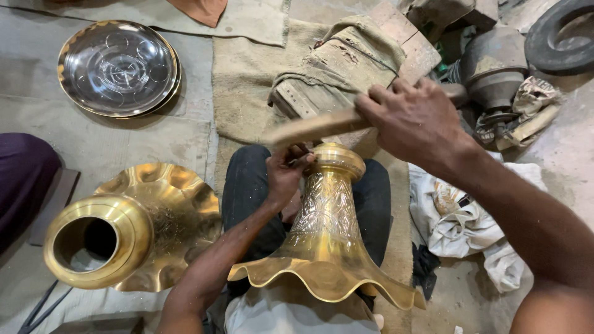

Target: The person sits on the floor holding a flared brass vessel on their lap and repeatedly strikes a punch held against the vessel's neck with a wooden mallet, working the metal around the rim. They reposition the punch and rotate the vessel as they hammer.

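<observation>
A brass vase-like piece [326, 235] with an engraved neck and a wavy flared rim rests on my lap. My left hand [286, 173] pinches a small dark tool against the neck just under its rounded top. My right hand [411, 120] is raised above it, gripping a wooden mallet [322, 127] whose blurred handle stretches to the left over the top of the piece.
A second brass piece [133, 226] with a wavy rim lies on its side at the left. A round engraved metal tray [117, 68] sits at the far left. A cloth-wrapped block [337, 68], dark metal parts [495, 65] and white rags [467, 226] lie around.
</observation>
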